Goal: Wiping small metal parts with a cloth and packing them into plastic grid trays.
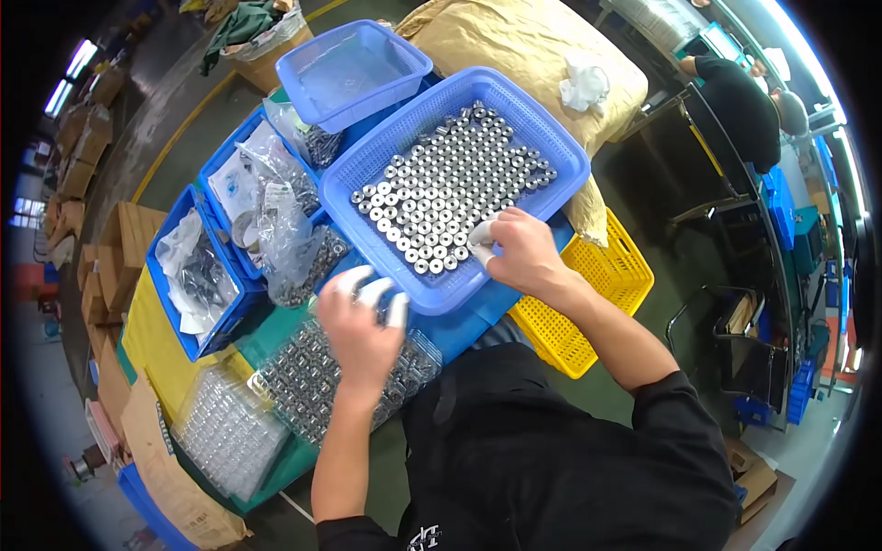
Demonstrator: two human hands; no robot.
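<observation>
A blue plastic basket [551, 138] holds several small silver metal cylinders [441, 188] standing in rows. My right hand [519, 253], with white finger cots, reaches into the basket's near corner and pinches one of the cylinders. My left hand [360, 321], also with white finger cots, hovers with spread fingers over a clear plastic tray [303, 386] filled with the same metal parts. Whether the left fingers hold a part is hidden.
An empty clear tray [225, 432] lies to the left. Blue bins [197, 275] with plastic bags of parts stand behind. A smaller blue tub [354, 69], a yellow basket [597, 303], a brown sack [533, 46] and cardboard boxes [119, 248] surround the table. Another person [744, 106] sits at the far right.
</observation>
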